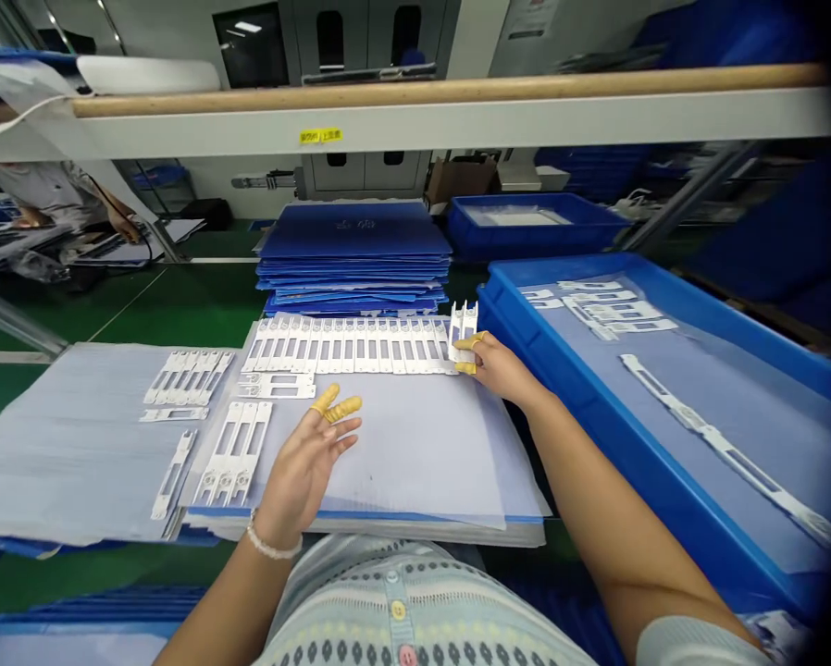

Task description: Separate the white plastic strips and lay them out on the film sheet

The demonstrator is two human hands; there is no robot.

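My right hand (pixel 495 363), with yellow finger cots on thumb and finger, grips a pair of white slotted plastic frames (pixel 463 326) at the right end of a long row. That row of white frames (pixel 346 344) lies side by side across the top of a translucent sheet (pixel 415 444). My left hand (pixel 311 453) hovers over the sheet, fingers spread and holding nothing; it also wears yellow finger cots. Left of it, a few more frames (pixel 235 451) lie together, and others (pixel 277 385) lie crosswise just under the row.
At left a second sheet stack (pixel 55 444) carries more white frames (pixel 188 377). A blue tray (pixel 561 398) on the right holds several frames and a long strip. Folded blue boards (pixel 353 259) are piled behind. A shelf beam (pixel 415 120) crosses above; a co-worker (pixel 61 199) sits far left.
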